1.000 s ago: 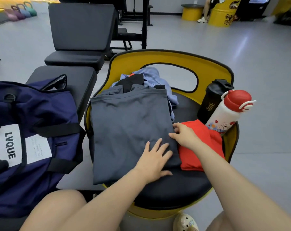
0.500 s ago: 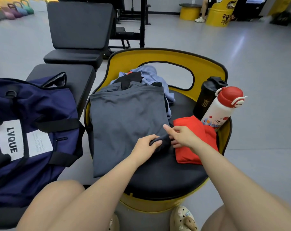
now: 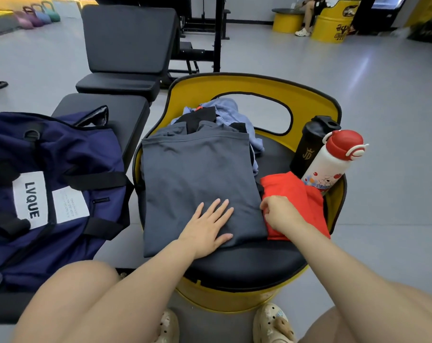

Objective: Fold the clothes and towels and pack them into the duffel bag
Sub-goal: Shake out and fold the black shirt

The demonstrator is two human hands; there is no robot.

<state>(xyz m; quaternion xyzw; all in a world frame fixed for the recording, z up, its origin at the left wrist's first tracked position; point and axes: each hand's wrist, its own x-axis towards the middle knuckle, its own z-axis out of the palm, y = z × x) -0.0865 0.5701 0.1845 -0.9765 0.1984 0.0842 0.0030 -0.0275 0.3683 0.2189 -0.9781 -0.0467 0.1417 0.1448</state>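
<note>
Navy duffel bag (image 3: 49, 194) runs off frame's left edge; small print on its white label unreadable. Black and pale-blue clothes (image 3: 224, 115) mostly buried under grey garment (image 3: 197, 184). Right hand (image 3: 281, 214) fingertips curl out of sight at garment's edge. Black shaker (image 3: 311, 147) partly behind white bottle (image 3: 331, 164).

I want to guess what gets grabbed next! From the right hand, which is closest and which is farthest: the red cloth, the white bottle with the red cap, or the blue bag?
From the right hand:
1. Red cloth, right under the hand.
2. White bottle, behind it at the seat's right edge.
3. Blue bag, far off on the left bench.
</note>
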